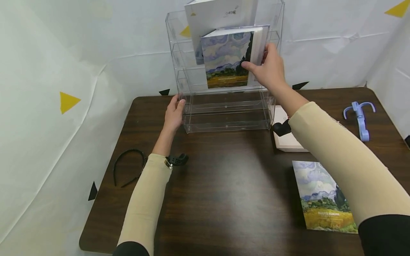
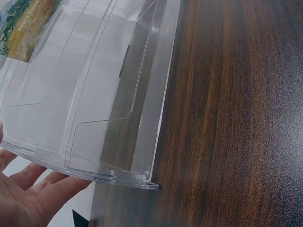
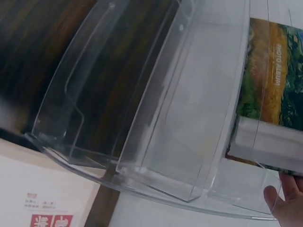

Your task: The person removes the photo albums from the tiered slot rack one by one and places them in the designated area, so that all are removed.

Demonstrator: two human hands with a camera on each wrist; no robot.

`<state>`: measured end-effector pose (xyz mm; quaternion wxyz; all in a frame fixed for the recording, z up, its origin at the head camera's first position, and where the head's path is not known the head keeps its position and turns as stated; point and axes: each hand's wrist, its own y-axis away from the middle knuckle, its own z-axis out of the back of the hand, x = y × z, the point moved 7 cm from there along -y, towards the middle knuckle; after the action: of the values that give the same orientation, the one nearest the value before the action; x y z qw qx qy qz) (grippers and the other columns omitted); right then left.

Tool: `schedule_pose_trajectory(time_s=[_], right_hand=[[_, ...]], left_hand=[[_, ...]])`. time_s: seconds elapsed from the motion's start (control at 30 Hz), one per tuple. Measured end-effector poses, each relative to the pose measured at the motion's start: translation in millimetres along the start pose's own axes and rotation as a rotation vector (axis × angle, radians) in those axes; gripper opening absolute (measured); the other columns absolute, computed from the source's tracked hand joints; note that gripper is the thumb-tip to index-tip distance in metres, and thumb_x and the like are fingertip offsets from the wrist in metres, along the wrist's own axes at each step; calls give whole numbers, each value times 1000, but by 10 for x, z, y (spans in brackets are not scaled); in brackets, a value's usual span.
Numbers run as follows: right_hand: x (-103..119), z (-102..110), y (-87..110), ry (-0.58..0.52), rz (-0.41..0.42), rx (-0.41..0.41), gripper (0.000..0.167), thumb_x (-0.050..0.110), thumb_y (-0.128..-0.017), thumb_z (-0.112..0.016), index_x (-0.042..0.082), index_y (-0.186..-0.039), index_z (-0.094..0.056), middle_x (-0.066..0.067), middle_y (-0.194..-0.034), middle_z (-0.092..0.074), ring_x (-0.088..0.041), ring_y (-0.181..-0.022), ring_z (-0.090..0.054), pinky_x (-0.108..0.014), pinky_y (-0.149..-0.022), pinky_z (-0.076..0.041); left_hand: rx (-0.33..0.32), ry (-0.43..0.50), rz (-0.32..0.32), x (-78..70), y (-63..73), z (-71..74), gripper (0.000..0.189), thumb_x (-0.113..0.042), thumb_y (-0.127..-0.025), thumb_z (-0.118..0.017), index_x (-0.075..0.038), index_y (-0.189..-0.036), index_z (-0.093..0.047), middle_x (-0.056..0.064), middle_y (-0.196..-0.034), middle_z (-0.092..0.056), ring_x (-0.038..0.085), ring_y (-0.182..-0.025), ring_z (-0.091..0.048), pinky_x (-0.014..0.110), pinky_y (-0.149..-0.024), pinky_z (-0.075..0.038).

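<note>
A clear acrylic tiered rack [image 1: 227,126] stands at the back of the table. My left hand [image 1: 174,113] rests on its left side; in the left wrist view, its fingers [image 2: 61,191] lie against the side panel's edge. On an upper tier stands a photo album [image 1: 225,60] with a painted landscape cover. My right hand [image 1: 272,69] grips the album's right edge, thumb in front and the other fingers partly hidden behind. In the right wrist view, the hand [image 3: 286,208] shows at the album's pale page edge [image 3: 267,142]. A larger white book [image 1: 221,16] leans behind it.
Another photo album [image 1: 325,199] lies flat at the front right. Beyond it, a pale book [image 1: 288,140] lies beside the rack, partly under my right arm. A blue hook-shaped piece [image 1: 360,121] is at the far right, and a black headband [image 1: 128,151] at the left.
</note>
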<state>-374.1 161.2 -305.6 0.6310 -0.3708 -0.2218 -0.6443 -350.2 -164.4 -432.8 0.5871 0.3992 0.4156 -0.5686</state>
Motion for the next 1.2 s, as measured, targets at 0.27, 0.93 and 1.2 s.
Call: schedule_pose_trajectory(time_s=[0.27,0.93,1.2], right_hand=[[14,-34,-53,9,-62,19,64,54,-86,-68,9,-124,-42,-9,-123,-53,-22,-108,-54,-36,-87,-46],[304,31,-14,-126,135,-45,56,35,-87,-76,5,-126,-48,-10,-122,-65,-20,-111,-59,-33,-95,-48],[584,151,83,-301,269,-94,42,22,-89,-75,5,-118,-49,-12,-121,-64,-17,-108,-57,-30,-93,-45]], left_hand=[[-4,-14,-7,20,27,26,48,-39,-105,-44,-23,-150,-40,13,-139,-53,29,-122,-49,57,-76,-54],[17,9,-13,0,66,-2,49,-41,-105,-43,-24,-151,-39,13,-141,-50,30,-126,-47,59,-80,-52],[5,-11,-19,10,25,-9,49,-41,-105,-43,-24,-151,-39,13,-140,-53,28,-122,-49,57,-75,-53]])
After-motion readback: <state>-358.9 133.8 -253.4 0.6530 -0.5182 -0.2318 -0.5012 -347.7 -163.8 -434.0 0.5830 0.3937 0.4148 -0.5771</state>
